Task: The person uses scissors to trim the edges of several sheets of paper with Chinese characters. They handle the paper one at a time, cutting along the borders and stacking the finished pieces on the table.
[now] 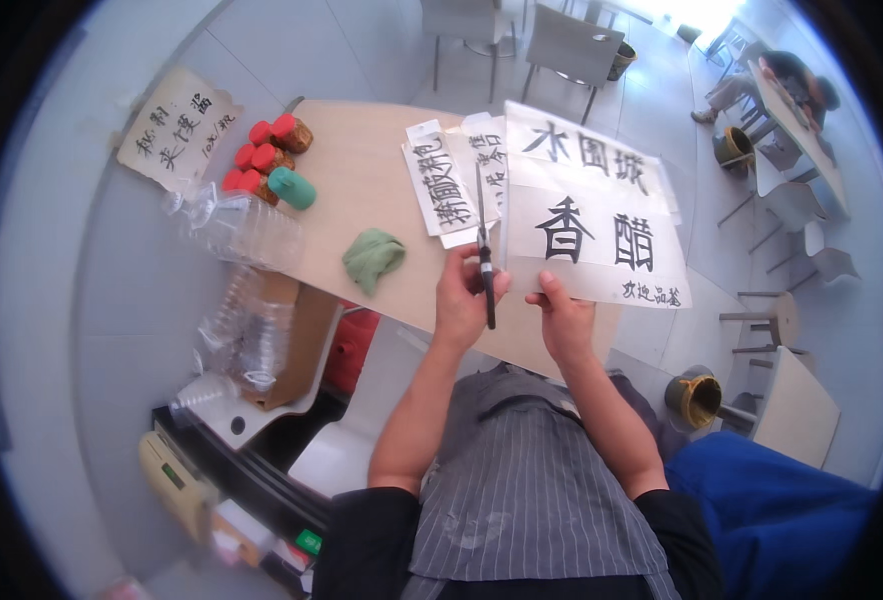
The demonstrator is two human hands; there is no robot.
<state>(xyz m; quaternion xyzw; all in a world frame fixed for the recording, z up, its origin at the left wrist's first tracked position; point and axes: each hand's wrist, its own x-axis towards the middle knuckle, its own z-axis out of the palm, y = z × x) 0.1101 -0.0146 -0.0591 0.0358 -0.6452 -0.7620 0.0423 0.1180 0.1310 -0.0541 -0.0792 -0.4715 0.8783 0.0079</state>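
My left hand point(470, 298) is closed around a slim, black-handled tool point(488, 272) standing upright, its narrow grey upper part pointing away from me; its exact kind is unclear. My right hand point(568, 318) pinches the lower edge of a large white paper sign point(602, 235) with black brush lettering, thumb on top. The sign is raised over the right end of the table, and another sheet shows behind its right edge. Smaller lettered white papers point(444, 185) lie on the table just left of it. A crumpled green cloth point(373, 262) rests farther left.
On the pale table point(362, 150), red-lidded jars point(270, 150) and a green container point(292, 188) stand at the far left. Clear plastic bottles point(247, 225) crowd the left edge. Chairs point(574, 50) stand beyond. A lined bin point(697, 398) is at right; a person point(802, 85) sits farther off.
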